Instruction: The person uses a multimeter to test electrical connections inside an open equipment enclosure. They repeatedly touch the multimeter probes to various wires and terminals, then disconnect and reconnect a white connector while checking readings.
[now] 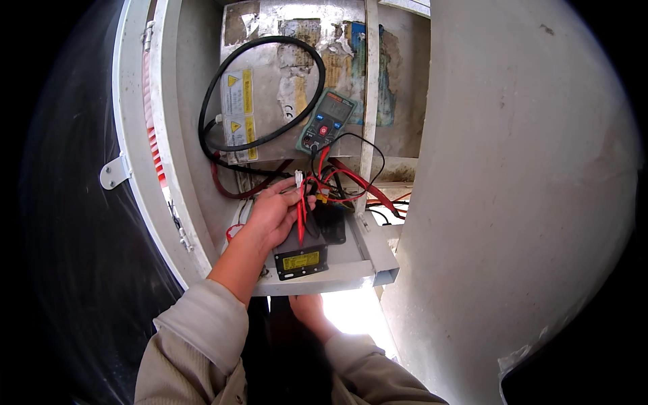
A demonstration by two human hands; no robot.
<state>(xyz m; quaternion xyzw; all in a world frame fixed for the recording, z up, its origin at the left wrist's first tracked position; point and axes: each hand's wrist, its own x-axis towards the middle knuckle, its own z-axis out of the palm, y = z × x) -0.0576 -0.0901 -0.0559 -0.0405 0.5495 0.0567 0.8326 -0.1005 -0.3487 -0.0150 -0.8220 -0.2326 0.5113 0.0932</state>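
Inside an open white cabinet, the left hand pinches a red probe and a small white connector in its grip, so probing looks under way. Just below lies a grey module; the meter leans above, leads attached. Beneath the shelf, the right hand shows only partly; its grip cannot be told.

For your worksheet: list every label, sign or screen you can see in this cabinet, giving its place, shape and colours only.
Multimeter screen: grey rectangle on a green meter leaning against the back panel.
Warning labels: two white-and-yellow rectangles with triangle signs, left on the back panel.
Yellow label: small rectangle on the dark box's front, below the left hand.
Torn stickers: peeling, brownish, upper panel.
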